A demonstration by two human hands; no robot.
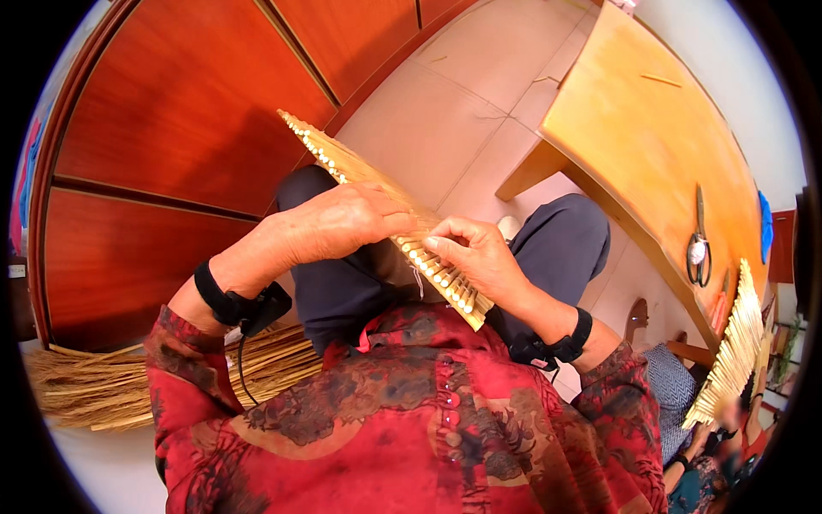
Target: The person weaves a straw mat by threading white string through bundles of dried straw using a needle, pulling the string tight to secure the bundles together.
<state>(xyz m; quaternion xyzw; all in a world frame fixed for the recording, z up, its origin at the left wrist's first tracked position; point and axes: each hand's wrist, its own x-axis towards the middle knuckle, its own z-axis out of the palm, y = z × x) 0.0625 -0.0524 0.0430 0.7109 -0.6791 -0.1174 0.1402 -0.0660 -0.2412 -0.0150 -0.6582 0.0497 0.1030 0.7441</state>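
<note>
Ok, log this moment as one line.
left hand: holds stalk strip | right hand: touches same strip | scissors: on table | straw bundle: person's left

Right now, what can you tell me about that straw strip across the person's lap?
The straw strip is a long, flat row of pale yellow stalks, seemingly dried plant stems, packed side by side. Their ends show as whitish dots along one edge. It lies slantwise over the lap, from upper left to lower right in the picture. The left hand bends over its middle; the right hand meets it nearer the lower end. Their grip underneath is hidden.
</note>
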